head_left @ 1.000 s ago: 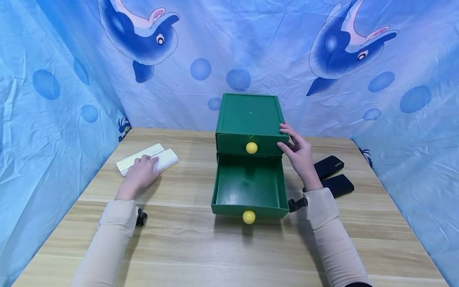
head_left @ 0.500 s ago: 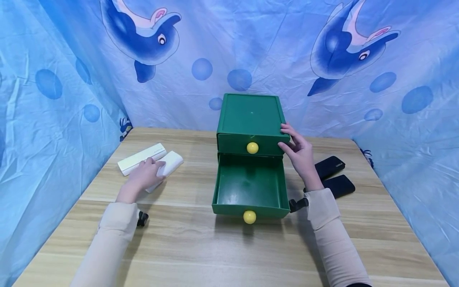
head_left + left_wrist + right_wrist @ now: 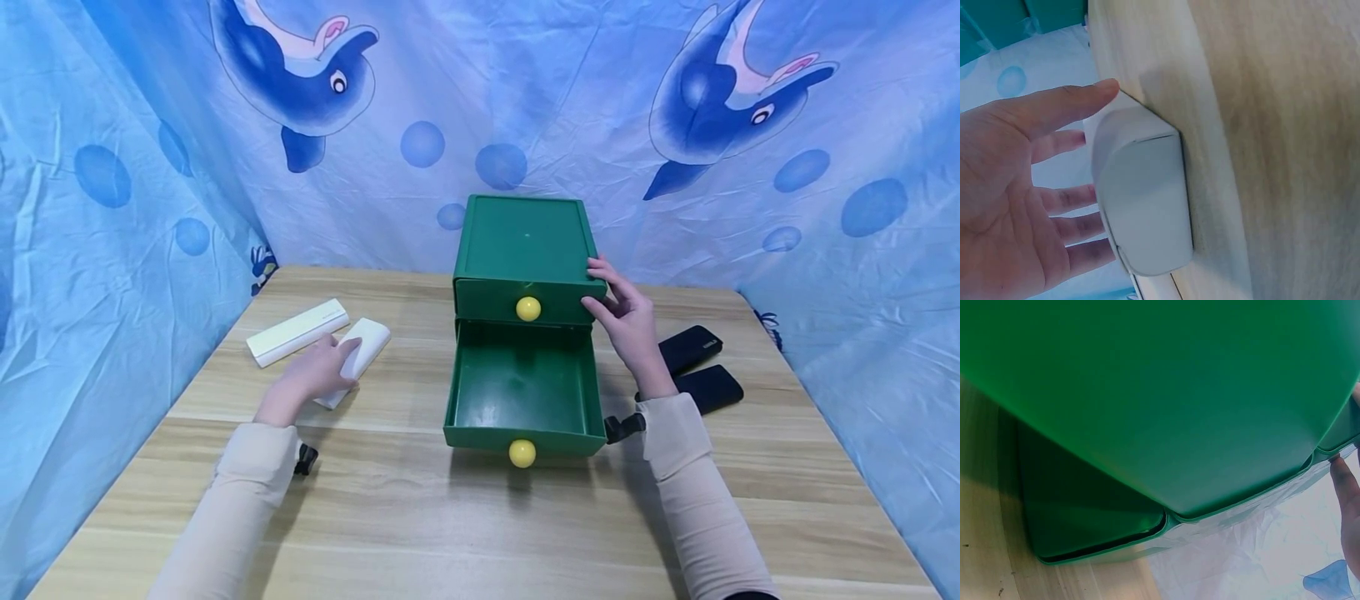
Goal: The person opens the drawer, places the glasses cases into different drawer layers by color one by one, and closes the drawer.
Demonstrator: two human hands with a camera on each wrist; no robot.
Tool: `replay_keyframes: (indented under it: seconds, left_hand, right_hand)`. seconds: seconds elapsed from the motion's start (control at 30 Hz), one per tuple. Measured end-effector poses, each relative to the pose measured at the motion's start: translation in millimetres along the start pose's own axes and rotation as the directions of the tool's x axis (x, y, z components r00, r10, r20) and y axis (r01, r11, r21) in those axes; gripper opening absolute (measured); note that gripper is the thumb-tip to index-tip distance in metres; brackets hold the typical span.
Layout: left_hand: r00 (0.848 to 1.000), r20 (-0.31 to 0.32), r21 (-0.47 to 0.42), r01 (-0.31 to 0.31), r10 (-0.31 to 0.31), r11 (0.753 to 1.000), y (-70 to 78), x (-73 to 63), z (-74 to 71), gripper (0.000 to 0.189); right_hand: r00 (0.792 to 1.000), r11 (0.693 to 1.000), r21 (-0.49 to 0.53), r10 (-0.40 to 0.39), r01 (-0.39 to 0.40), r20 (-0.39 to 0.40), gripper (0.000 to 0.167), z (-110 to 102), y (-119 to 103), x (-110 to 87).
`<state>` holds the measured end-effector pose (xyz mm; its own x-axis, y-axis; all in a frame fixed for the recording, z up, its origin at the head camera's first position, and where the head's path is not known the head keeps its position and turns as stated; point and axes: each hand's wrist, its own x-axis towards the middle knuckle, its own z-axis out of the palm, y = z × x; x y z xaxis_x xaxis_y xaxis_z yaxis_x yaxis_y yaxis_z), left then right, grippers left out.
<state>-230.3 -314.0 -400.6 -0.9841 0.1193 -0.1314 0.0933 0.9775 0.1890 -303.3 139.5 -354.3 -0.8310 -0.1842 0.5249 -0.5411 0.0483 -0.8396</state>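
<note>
My left hand (image 3: pixel 318 368) grips a white power bank (image 3: pixel 367 343) lying on the left of the table, thumb along one long side and fingers at the other. In the left wrist view the power bank (image 3: pixel 1144 200) shows its rounded end, close over the wood. With thumb at the front and fingers over the top, my right hand (image 3: pixel 632 327) holds the upper right corner of a green two-drawer cabinet (image 3: pixel 525 237). The cabinet's lower drawer (image 3: pixel 517 392) is pulled out with nothing in it; the upper one is closed. Both drawers have yellow round knobs.
A second white power bank (image 3: pixel 296 333) lies just behind my left hand. Two black power banks (image 3: pixel 708 389) lie right of the cabinet, partly behind the right forearm. A blue curtain (image 3: pixel 360 217) with dolphins encloses the table (image 3: pixel 375 517) at the back and sides.
My left hand has drawn the nearer white power bank rightward and toward me, turning it and parting it from the other one. The right hand and cabinet stay put.
</note>
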Motion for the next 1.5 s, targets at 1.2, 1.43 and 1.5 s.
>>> replay_keyframes:
  seconds: [1.2, 1.43, 1.5]
  left_hand:
    - [0.999, 0.029, 0.036, -0.023, 0.022, 0.999, 9.3, -12.9, -5.8, 0.085]
    - [0.999, 0.007, -0.001, -0.052, 0.052, 0.999, 10.2, -18.6, -7.5, 0.083]
    - [0.998, -0.006, -0.011, -0.063, 0.063, 0.998, 10.7, -20.2, -8.6, 0.082]
  right_hand:
    - [1.0, 1.0, -0.001, 0.003, -0.003, 0.008, 0.04, 0, -1, -0.5]
    - [1.0, 1.0, -0.007, 0.005, -0.005, 0.004, 0.04, 0, -1, -0.5]
    - [1.0, 1.0, -0.003, 0.001, -0.001, 0.002, 0.04, 0, -1, -0.2]
